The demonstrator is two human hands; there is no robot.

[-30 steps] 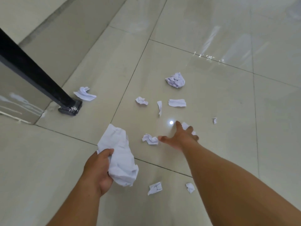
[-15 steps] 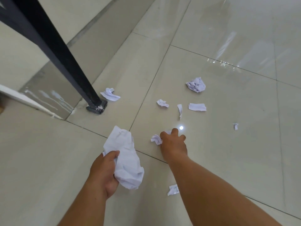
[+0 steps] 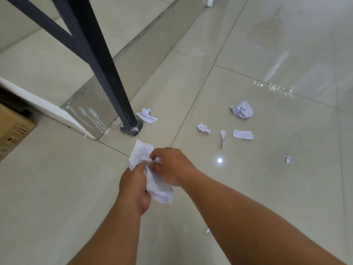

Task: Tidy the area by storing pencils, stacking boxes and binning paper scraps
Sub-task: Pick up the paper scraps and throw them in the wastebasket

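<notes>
My left hand (image 3: pixel 133 186) grips a white bundle of crumpled paper (image 3: pixel 154 180) above the tiled floor. My right hand (image 3: pixel 172 165) has come against the bundle's top, fingers pinched on a paper scrap and pressing it into the bundle. Loose scraps lie on the floor beyond: a crumpled ball (image 3: pixel 242 109), a flat strip (image 3: pixel 243 134), a thin sliver (image 3: pixel 222 137), a small wad (image 3: pixel 203 128), a piece beside the table foot (image 3: pixel 146 115), a tiny bit at the right (image 3: pixel 287 159) and another near my right forearm (image 3: pixel 207 230).
A black metal table leg (image 3: pixel 107 73) slants down to its foot (image 3: pixel 131 128) just ahead of my hands. A cardboard box (image 3: pixel 11 129) sits at the left edge behind a white ledge (image 3: pixel 47 109). Glossy tiles (image 3: pixel 286 188) spread to the right.
My right hand picked a scrap off the floor and drew back to the bundle in my left hand. The view shifted, so the table leg and scraps now sit further right and higher.
</notes>
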